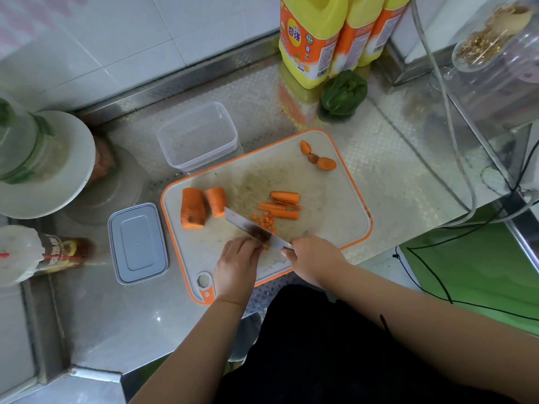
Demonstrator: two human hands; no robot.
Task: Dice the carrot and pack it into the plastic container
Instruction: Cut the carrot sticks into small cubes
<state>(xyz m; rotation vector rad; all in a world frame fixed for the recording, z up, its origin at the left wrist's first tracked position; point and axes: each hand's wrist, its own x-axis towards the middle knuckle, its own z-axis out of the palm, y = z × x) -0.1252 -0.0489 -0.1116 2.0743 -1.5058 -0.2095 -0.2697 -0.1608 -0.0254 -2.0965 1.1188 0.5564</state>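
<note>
On the orange-rimmed cutting board lie two thick carrot chunks, several carrot sticks and a small pile of diced carrot. My right hand grips the handle of a knife, whose blade lies across the board beside the dice. My left hand has its fingers curled down on carrot strips at the blade; the strips are mostly hidden. Behind the board stands the clear plastic container, with nothing in it. Its grey lid lies left of the board.
Carrot end scraps sit at the board's far right corner. Yellow bottles and a green vegetable stand at the back. A white plate with a jar and a bagged bottle are at the left. Cables run at the right.
</note>
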